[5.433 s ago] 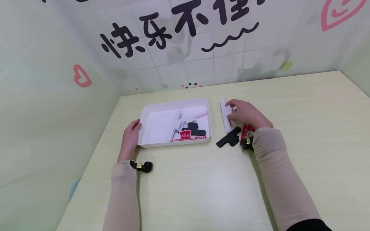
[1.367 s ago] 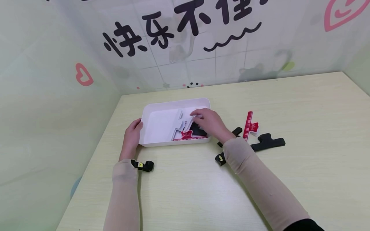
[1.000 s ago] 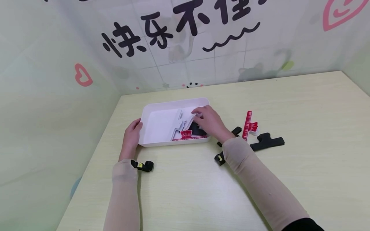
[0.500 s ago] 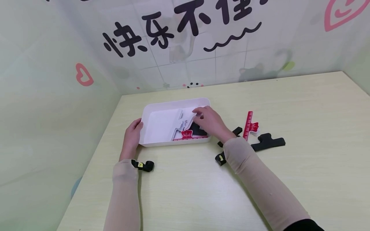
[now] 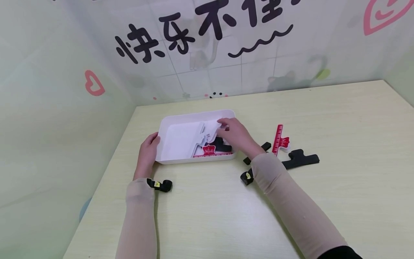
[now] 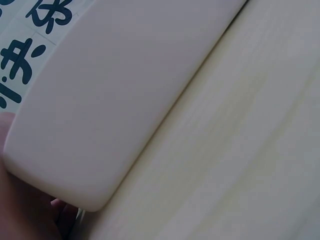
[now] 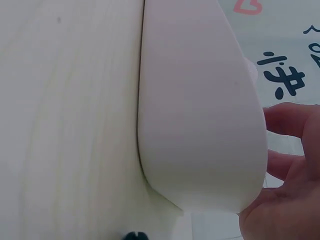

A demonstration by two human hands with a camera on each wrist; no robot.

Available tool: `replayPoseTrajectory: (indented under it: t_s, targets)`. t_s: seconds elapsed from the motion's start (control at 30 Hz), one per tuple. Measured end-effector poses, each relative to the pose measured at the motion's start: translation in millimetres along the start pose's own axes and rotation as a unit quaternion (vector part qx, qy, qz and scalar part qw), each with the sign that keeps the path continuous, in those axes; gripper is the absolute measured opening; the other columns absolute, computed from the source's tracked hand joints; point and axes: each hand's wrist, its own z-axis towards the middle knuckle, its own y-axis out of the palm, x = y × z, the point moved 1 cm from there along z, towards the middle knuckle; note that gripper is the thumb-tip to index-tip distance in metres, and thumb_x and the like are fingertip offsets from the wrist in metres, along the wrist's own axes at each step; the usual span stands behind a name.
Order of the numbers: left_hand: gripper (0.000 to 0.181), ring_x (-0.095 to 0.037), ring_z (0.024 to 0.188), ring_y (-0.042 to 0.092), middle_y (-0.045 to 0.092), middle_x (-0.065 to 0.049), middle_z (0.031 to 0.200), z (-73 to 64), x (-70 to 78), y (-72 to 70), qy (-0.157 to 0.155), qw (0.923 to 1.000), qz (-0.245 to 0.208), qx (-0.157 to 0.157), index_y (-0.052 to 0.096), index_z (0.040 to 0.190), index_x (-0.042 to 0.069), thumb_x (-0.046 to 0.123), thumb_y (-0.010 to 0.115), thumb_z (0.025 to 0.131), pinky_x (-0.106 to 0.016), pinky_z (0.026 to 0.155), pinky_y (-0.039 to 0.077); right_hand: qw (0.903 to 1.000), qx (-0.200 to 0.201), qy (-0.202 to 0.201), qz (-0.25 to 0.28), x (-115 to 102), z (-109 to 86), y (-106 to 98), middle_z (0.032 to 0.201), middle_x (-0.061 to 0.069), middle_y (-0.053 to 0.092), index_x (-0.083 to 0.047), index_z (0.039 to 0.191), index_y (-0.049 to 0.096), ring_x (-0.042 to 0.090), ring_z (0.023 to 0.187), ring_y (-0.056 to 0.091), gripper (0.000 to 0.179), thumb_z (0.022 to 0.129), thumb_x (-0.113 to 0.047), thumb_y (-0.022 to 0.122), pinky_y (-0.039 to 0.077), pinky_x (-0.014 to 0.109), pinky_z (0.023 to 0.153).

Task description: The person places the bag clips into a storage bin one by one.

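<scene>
My left hand [image 5: 147,153] grips the left wall of a white tray [image 5: 176,140], which fills much of the left wrist view. Reaching over the right side of the tray, my right hand [image 5: 237,136] pinches a white clip [image 5: 212,130] between thumb and fingers. Its grip is hidden behind the tray wall [image 7: 200,110] in the right wrist view. Inside the tray another white clip [image 5: 197,142] lies to the left. A black clip [image 5: 223,146] and a red clip [image 5: 208,151] with ruler-like marks lie near the front right corner.
On the table [image 5: 207,205], right of the tray, lie a red clip [image 5: 277,139] and a black clip [image 5: 302,159]. Another black clip [image 5: 266,146] is partly covered by the right wrist. A printed curtain [image 5: 207,57] hangs behind the table.
My right hand has carried the white clip from the table into the tray. Over the last second it has shifted slightly, uncovering more of the black clip there. The left hand stays put.
</scene>
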Motion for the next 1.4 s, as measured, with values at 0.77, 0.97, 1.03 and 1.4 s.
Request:
replayPoseTrajectory:
  t_s: [0.77, 0.97, 1.03, 1.4]
  targets:
    - [0.046, -0.019, 0.124, 0.040, 0.039, 0.000, 0.144, 0.6, -0.1, 1.8, 0.008, 0.9999, 0.007, 0.000, 0.039, 0.141, 0.020, 0.037, 0.039, 0.097, -0.037, 0.104, 0.032, 0.9969, -0.068, -0.024, -0.031, 2, -0.8, 2, 0.125, 0.004, 0.053, -0.022, 0.140, 0.039, 0.021, 0.115, 0.050, 0.055, 0.090, -0.039, 0.054, 0.040, 0.040, 0.096]
    - [0.046, -0.020, 0.123, 0.040, 0.039, 0.000, 0.144, 0.7, -0.3, 1.9, 0.001, 1.0000, 0.003, 0.001, 0.039, 0.141, 0.020, 0.036, 0.039, 0.097, -0.037, 0.104, 0.032, 0.9897, -0.100, -0.053, -0.087, -1, -2.4, 8, 0.131, 0.001, 0.052, -0.023, 0.142, 0.037, 0.020, 0.123, 0.045, 0.056, 0.090, -0.039, 0.053, 0.037, 0.042, 0.101]
    - [0.046, -0.019, 0.124, 0.040, 0.039, 0.000, 0.144, 0.6, -0.2, 1.7, -0.003, 1.0000, 0.003, 0.002, 0.039, 0.141, 0.021, 0.037, 0.039, 0.097, -0.036, 0.104, 0.032, 0.9855, -0.107, -0.061, -0.117, -2, -2.7, 9, 0.136, -0.001, 0.048, -0.025, 0.142, 0.036, 0.020, 0.127, 0.041, 0.056, 0.090, -0.040, 0.052, 0.036, 0.044, 0.101]
    - [0.046, -0.017, 0.126, 0.038, 0.038, 0.002, 0.144, 1.2, 0.5, 1.7, -0.004, 1.0000, 0.006, 0.001, 0.038, 0.141, 0.021, 0.037, 0.039, 0.097, -0.036, 0.106, 0.030, 0.9720, -0.129, -0.109, -0.164, -2, -4.2, 10, 0.141, -0.011, 0.042, -0.033, 0.133, 0.048, 0.017, 0.132, 0.036, 0.041, 0.092, -0.035, 0.051, 0.035, 0.045, 0.101]
